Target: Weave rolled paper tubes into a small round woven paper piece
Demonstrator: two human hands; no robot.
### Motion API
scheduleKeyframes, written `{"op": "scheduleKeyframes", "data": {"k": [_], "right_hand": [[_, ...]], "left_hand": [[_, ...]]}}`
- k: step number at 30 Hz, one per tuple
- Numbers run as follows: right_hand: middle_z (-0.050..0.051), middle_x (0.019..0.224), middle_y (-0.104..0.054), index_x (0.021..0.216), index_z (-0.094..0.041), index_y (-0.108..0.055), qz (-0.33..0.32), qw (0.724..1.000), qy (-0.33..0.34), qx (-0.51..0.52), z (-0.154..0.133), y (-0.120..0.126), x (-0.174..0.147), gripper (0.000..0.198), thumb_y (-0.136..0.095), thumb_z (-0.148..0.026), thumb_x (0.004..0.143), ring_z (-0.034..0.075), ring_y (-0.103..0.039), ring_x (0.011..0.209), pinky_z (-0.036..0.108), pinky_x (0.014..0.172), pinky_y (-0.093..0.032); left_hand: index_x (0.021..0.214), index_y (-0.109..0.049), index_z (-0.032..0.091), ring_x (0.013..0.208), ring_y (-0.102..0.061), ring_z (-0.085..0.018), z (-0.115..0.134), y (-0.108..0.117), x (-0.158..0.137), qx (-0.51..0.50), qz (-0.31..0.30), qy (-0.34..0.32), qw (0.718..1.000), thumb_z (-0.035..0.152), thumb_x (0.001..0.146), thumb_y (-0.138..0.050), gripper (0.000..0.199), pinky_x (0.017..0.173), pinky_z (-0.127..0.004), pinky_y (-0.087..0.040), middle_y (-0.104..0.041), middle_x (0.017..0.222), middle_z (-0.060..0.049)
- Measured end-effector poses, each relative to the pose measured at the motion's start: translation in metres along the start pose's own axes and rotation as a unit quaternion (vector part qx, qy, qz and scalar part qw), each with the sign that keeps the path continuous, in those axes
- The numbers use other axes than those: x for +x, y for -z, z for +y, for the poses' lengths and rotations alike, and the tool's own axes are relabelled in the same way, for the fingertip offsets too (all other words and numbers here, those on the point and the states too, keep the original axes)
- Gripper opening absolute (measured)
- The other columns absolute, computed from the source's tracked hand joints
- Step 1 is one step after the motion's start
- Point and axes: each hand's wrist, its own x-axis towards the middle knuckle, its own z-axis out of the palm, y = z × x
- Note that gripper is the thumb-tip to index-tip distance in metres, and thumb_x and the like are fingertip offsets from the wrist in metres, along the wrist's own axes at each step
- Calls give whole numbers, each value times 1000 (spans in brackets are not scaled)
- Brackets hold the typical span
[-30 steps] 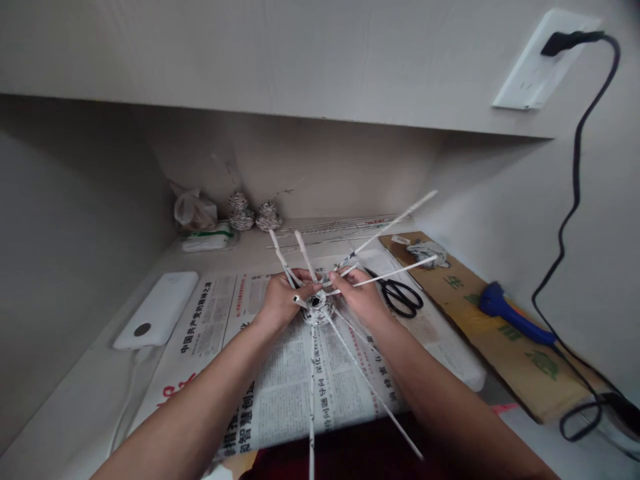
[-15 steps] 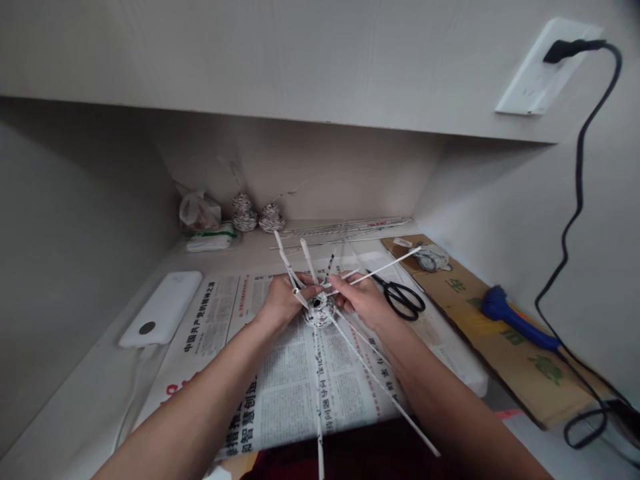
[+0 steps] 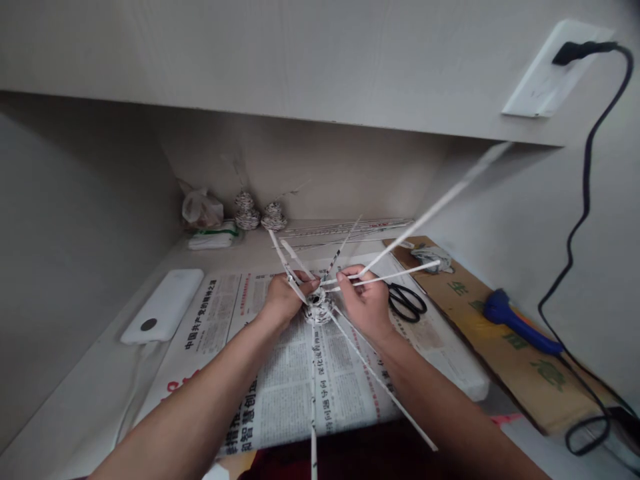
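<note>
A small round woven piece of rolled newspaper (image 3: pixel 318 312) sits over the newspaper sheet, with a dark hole in its top and several paper strips sticking out around it. My left hand (image 3: pixel 289 293) is closed on its left side, thumb and fingers pinching near the rim, with strips rising beside it. My right hand (image 3: pixel 364 300) pinches a long white paper strip (image 3: pixel 425 217) just right of the woven piece. That strip slants far up to the right and is blurred at its end. Another paper strip (image 3: pixel 400 273) passes by the same fingers.
Black scissors (image 3: pixel 407 303) lie right of my hand. A blue glue gun (image 3: pixel 520 323) rests on cardboard (image 3: pixel 480 320). At the left is a white power bank (image 3: pixel 163 307). Two woven gourds (image 3: pixel 246 212) and loose paper strips (image 3: pixel 345 230) stand or lie at the back.
My right hand has drawn slightly right from the woven piece, and a long strip now swings up to the right from it. My left hand stays on the piece. The view shifts slightly.
</note>
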Motion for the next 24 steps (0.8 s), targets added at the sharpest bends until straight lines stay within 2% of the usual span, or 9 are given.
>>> {"op": "scheduleKeyframes", "data": {"k": [3, 5, 7, 9, 12, 16, 21, 24], "right_hand": [[-1, 66, -63, 82, -20, -63, 18, 992, -84, 89, 6, 1, 8, 32, -63, -52, 85, 12, -56, 52, 24, 50, -41], [0, 67, -64, 83, -19, -63, 8, 974, -165, 154, 11, 0, 13, 40, -63, -60, 82, 12, -55, 48, 23, 42, -36], [2, 63, -63, 84, -17, -66, -27, 952, -235, 193, 15, -1, 16, 49, -63, -66, 78, 12, -53, 45, 22, 37, -29], [2, 55, -59, 75, -15, -67, -80, 940, -268, 195, 15, -2, 15, 53, -66, -68, 74, 11, -50, 43, 21, 36, -26], [1, 51, -57, 58, -15, -62, -138, 938, -258, 185, 12, -2, 12, 48, -76, -61, 68, 9, -47, 44, 22, 40, -30], [0, 56, -60, 60, -16, -66, -166, 934, -236, 213, 8, -3, 9, 36, -81, -48, 65, 10, -49, 50, 23, 48, -38], [1, 68, -69, 75, -17, -73, -81, 942, -211, 249, 7, -9, 5, 27, -83, -41, 66, 12, -58, 59, 26, 57, -44], [2, 71, -71, 81, -17, -75, -60, 954, -181, 230, 4, -11, 3, 28, -82, -41, 68, 13, -60, 62, 26, 58, -45]], "left_hand": [[70, -75, 13, 60, -63, -18, 3, -1, 0, -6, 0, 3, 1000, 32, 55, -84, 26, 58, -28, -45, -73, 68, -7], [68, -74, 14, 59, -63, -17, 5, -1, -1, -5, 7, 7, 1000, 28, 54, -85, 23, 58, -27, -46, -72, 67, -6], [66, -73, 14, 56, -62, -16, 7, -2, -1, 0, 18, 15, 1000, 24, 54, -84, 19, 57, -27, -46, -72, 64, -5], [65, -72, 15, 55, -62, -15, 9, -2, -2, 5, 29, 25, 999, 21, 54, -84, 17, 57, -26, -47, -72, 63, -3], [66, -73, 14, 55, -62, -15, 11, -2, -2, 9, 40, 27, 999, 19, 53, -84, 18, 57, -26, -47, -71, 63, -3], [67, -73, 13, 54, -61, -14, 15, -3, -4, 14, 49, 26, 998, 18, 52, -84, 19, 54, -25, -46, -71, 62, -4], [65, -71, 13, 53, -59, -14, 22, -4, -7, 35, 67, 22, 997, 19, 53, -84, 19, 50, -25, -45, -70, 61, -5], [65, -71, 14, 53, -59, -14, 24, -5, -9, 39, 60, 22, 997, 18, 53, -84, 18, 50, -25, -46, -70, 59, -5]]}}
